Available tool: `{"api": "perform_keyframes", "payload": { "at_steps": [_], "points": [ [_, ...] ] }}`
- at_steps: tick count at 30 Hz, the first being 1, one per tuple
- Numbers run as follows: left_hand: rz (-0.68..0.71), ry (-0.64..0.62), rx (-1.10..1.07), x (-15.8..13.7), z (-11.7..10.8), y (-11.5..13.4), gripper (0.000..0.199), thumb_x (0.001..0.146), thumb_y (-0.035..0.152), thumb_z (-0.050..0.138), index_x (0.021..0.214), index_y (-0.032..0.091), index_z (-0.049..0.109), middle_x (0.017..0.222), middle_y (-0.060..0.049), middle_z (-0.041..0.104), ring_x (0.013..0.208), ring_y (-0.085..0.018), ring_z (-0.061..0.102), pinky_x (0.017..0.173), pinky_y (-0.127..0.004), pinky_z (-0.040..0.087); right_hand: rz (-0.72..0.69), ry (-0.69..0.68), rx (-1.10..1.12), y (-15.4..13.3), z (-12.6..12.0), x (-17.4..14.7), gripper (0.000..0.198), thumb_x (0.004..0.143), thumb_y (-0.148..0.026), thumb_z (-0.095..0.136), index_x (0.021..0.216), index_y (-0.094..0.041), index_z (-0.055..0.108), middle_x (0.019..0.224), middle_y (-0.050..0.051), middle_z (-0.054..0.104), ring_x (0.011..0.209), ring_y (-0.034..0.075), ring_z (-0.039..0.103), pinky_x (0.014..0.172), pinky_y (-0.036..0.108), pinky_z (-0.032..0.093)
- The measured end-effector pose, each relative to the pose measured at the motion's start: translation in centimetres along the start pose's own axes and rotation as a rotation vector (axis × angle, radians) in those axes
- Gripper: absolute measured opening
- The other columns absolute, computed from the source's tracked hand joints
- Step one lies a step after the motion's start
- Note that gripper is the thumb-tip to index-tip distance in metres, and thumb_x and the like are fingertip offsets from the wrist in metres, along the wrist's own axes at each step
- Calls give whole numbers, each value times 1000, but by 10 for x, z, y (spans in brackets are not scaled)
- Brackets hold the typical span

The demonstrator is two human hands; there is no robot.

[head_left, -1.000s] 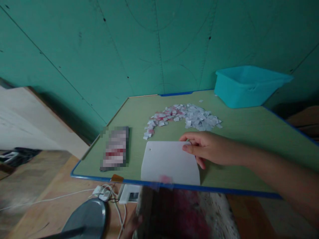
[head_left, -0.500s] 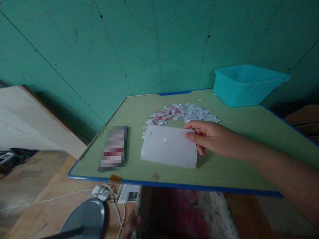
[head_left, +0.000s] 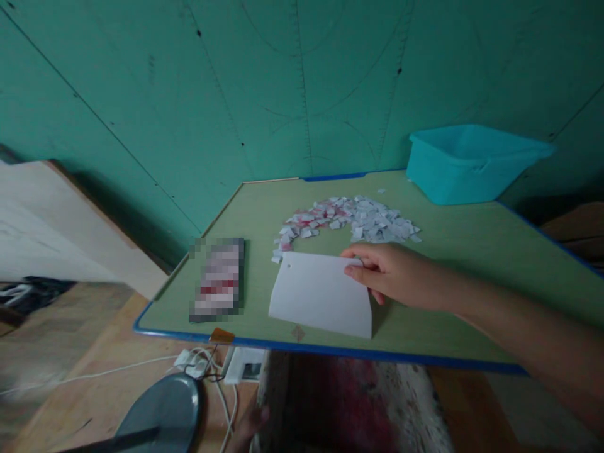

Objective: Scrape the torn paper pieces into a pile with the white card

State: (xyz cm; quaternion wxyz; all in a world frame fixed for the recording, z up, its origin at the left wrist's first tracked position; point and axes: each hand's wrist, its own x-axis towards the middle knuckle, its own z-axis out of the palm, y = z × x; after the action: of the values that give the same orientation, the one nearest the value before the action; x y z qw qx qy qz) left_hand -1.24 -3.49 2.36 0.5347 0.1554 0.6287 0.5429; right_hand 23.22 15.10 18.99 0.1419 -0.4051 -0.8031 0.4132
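My right hand (head_left: 377, 270) pinches the upper right corner of a glossy, slightly curved white plastic card (head_left: 321, 296), thumb on the near face. The card has a small hole at its upper left and stands over the table near the front edge. Just behind it, small cut paper pieces (head_left: 382, 220), white with some pinkish-red ones, lie spread in an arc. Low in the view, below the table edge, my left hand (head_left: 252, 423) is dark and blurred, and its fingers cannot be made out.
The light green table (head_left: 462, 277) has a blue edge. A turquoise bin (head_left: 467, 173) stands at its back right, and a pixelated phone-like object (head_left: 217, 280) lies at the left. Below are white cables (head_left: 225, 402), a power strip (head_left: 191, 362) and a grey round base (head_left: 165, 406).
My right hand has drawn the white card a little toward me, away from the paper pieces. More of the pieces behind it show now. The view has shifted slightly.
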Motion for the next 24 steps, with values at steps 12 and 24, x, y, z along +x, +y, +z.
{"api": "perform_keyframes", "payload": {
  "at_steps": [12,24],
  "points": [
    [-11,14,61,17,-13,-14,27,80,37,55,99,19,59,101,-5,63,85,-20,61,72,-39,51,-3,-90,55,-7,1,-6,29,85,-39,38,100,-19,52,59,-4,51,45,6,48,43,18,33],
    [48,41,84,63,-47,-60,40,25,55,79,53,29,68,60,-1,73,64,-25,66,62,-31,54,-25,-98,33,-7,-1,-4,28,85,-39,38,98,-19,52,62,-3,52,46,6,49,45,19,34]
  ]
}}
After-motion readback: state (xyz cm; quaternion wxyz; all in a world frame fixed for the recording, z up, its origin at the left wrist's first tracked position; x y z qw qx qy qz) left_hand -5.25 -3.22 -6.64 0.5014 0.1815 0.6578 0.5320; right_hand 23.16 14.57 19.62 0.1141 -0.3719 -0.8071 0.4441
